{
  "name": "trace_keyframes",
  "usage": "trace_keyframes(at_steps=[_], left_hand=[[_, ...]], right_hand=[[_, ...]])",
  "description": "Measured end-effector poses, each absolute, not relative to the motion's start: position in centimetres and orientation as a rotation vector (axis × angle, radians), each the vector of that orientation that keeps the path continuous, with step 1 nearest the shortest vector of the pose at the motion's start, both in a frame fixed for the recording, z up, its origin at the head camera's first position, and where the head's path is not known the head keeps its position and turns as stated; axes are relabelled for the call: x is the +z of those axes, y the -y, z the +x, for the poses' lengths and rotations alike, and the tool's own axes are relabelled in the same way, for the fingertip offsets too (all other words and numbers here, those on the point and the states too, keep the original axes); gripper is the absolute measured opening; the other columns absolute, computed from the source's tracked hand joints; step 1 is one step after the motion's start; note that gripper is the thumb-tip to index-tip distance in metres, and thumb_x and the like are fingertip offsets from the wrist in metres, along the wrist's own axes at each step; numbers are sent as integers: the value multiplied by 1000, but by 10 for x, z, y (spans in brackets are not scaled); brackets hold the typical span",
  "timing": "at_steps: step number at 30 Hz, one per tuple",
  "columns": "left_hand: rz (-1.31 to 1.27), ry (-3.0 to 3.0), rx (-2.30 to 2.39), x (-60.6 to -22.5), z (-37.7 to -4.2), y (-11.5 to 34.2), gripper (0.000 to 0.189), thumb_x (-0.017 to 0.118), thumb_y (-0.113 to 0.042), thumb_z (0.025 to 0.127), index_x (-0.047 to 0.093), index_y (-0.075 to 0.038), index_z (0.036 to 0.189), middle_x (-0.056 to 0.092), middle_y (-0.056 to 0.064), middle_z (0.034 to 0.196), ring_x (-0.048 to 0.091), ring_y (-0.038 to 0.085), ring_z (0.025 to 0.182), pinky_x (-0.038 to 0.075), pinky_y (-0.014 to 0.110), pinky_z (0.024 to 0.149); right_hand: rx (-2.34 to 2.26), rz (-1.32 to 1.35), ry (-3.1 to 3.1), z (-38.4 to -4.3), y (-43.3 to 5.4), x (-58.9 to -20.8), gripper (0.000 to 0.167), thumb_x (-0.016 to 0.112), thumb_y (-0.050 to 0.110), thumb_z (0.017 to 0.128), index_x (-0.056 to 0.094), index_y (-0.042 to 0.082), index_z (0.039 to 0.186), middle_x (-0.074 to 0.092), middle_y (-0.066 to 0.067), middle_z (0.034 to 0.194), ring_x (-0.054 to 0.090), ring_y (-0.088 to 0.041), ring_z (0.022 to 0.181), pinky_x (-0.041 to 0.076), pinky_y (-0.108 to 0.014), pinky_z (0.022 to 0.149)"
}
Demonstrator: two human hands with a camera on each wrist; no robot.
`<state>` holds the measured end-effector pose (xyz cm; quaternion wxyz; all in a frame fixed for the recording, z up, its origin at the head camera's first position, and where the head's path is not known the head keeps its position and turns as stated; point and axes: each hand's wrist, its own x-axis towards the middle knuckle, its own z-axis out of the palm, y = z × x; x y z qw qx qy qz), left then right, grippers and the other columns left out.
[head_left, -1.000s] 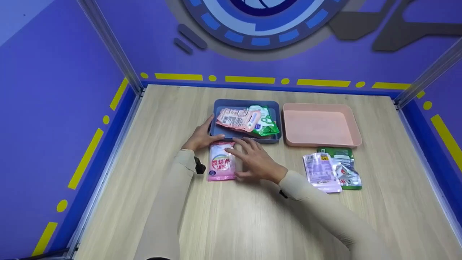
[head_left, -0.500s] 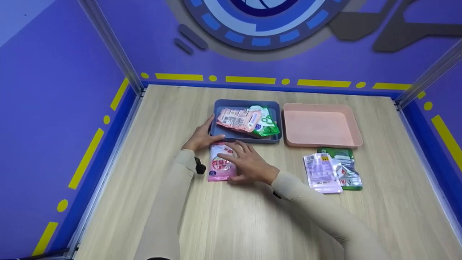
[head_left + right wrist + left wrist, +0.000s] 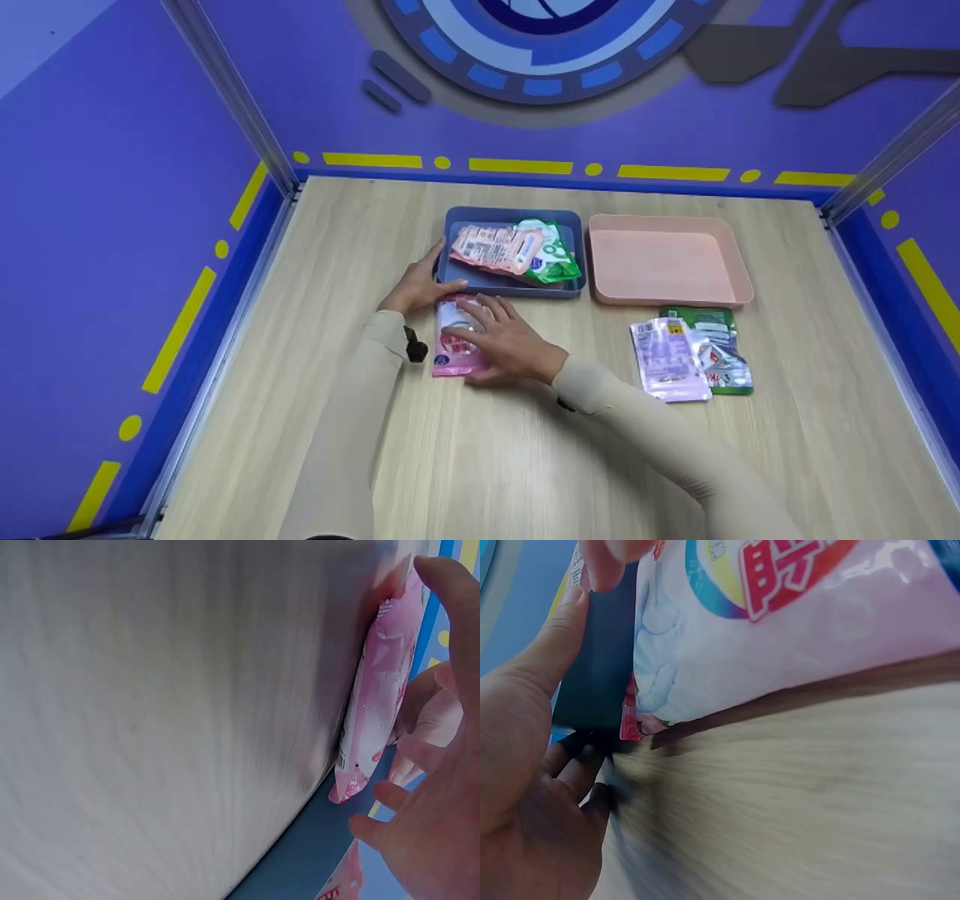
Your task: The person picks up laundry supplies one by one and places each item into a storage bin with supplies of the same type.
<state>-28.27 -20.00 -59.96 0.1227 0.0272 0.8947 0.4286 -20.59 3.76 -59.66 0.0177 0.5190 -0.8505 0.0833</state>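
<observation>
My left hand (image 3: pixel 418 286) grips the near left corner of a blue tray (image 3: pixel 544 292), thumb at the front rim and fingers along its left side. Just in front of that tray lies a pink and white packet (image 3: pixel 450 365), flat on the table with its printed face up. Over the packet's right side my right hand (image 3: pixel 514 346) hovers with fingers spread and thumb near its lower edge. From the right wrist view, a gap shows between the fingers and the packet (image 3: pixel 375 701). Inside the blue tray are a pink pouch (image 3: pixel 495 249) and a green and white pouch (image 3: pixel 553 259).
A pink tray (image 3: pixel 664 266) stands to the right of the blue one. In front of it a purple pouch (image 3: pixel 667 360) overlaps a green and silver pouch (image 3: pixel 724 360). Blue-purple panels (image 3: pixel 225 135) enclose the wooden table (image 3: pixel 517 465) at the back and sides.
My right hand has moved left, from beside the pink and white packet to over its right side. The left hand, trays and pouches have stayed put.
</observation>
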Motion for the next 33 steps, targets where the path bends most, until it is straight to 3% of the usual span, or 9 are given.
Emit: trace_keyframes(at_steps=[16,23,33], left_hand=[[49,-2608,1234,-600,-283,201,108,79,-47,89,9,-21,167,21,14,169,23,33,154,20,46,126],[13,-2586,1233,-600,-282,199,108,78,-50,89,7,-27,167,17,12,171,18,32,156,18,48,126],[59,-2606,1237,-601,-284,201,109,79,-50,88,9,-24,167,21,14,170,22,33,154,20,46,126]], right_hand=[[191,1656,2711,-205,-23,-597,85,68,70,86,41,35,158,25,-16,167,19,-45,153,15,-64,123],[185,1657,2733,-204,-20,-596,83,69,69,86,43,35,157,23,-17,168,18,-46,153,15,-65,122],[202,1655,2760,-205,-19,-601,78,67,70,87,46,37,155,19,-16,169,15,-45,154,14,-66,122]])
